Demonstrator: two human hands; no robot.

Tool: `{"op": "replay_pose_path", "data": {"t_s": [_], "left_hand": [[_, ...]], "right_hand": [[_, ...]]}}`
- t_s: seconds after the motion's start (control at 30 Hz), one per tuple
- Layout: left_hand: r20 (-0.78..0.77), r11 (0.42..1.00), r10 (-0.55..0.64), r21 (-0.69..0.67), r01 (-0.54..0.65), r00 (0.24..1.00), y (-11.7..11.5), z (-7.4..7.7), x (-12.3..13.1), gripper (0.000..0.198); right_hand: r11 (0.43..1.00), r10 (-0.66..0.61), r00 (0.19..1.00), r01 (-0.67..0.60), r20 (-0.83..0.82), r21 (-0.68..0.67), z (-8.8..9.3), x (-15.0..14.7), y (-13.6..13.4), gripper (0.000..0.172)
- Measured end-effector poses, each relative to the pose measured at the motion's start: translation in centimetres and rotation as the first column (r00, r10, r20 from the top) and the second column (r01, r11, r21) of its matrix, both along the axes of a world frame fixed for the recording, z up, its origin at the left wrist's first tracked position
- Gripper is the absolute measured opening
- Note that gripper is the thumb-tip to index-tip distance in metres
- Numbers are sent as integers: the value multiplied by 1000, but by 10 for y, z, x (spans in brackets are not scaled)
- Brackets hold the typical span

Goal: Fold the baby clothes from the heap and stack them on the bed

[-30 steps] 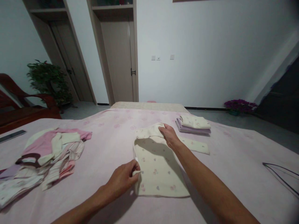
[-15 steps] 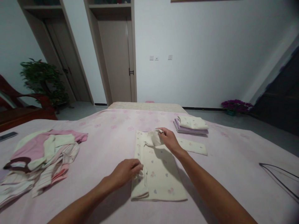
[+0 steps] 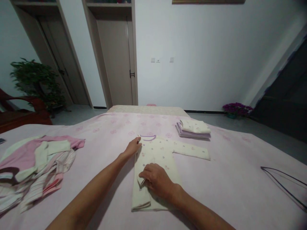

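Observation:
A cream baby garment [image 3: 157, 159] with small printed hearts and a lilac neck trim lies flat on the pink bedspread [image 3: 107, 143]. Its left side is folded inward and one sleeve stretches out to the right. My left hand [image 3: 133, 148] rests near the garment's left shoulder with fingers stretched flat on the fabric. My right hand [image 3: 155, 180] lies lower on the folded left part, fingers curled and pressing the folded sleeve end.
A loose heap of pink, cream and striped clothes [image 3: 33, 166] lies at the left. A small stack of folded clothes [image 3: 193, 128] sits at the back right. A thin wire hanger [image 3: 285, 185] lies at the right edge. Doors, a plant and a wooden chair stand beyond.
My left hand moved up from the garment's lower left edge to its shoulder. My right hand came down from the collar to the folded middle part. The left side now lies folded in.

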State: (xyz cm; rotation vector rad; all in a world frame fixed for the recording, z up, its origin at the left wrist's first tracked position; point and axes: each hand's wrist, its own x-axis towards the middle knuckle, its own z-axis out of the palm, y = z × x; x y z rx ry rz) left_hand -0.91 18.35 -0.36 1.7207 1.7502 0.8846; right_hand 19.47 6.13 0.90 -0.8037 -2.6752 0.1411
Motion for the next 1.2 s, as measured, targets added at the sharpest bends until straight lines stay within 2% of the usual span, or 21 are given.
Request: {"op": "replay_pose_path", "data": {"t_s": [0.17, 0.37, 0.5, 0.6, 0.77, 0.97, 1.2], "left_hand": [[-184, 997, 83, 23, -80, 980, 23, -9, -4, 44], [-333, 995, 104, 45, -94, 937, 28, -16, -7, 37], [-413, 996, 88, 49, -75, 906, 25, -15, -8, 30], [-463, 996, 85, 58, -66, 882, 24, -15, -9, 32], [-530, 995, 86, 80, -51, 843, 19, -17, -8, 37], [-579, 989, 125, 132, -59, 806, 9, -22, -7, 41], [-542, 992, 93, 123, -30, 835, 10, -26, -14, 45]], "right_hand": [[998, 19, 997, -14, -81, 54, -3, 2, -3, 17], [995, 32, 998, -27, -55, 99, -13, 3, -8, 6], [999, 33, 989, -27, -142, 41, -15, 2, -5, 13], [999, 18, 979, -23, -205, -23, -14, 1, -3, 12], [998, 33, 984, -42, -172, -47, -12, 0, -7, 7], [999, 30, 994, -33, -106, -27, -6, -1, -13, 17], [998, 54, 998, -55, -29, -32, -3, -1, -18, 15]]}}
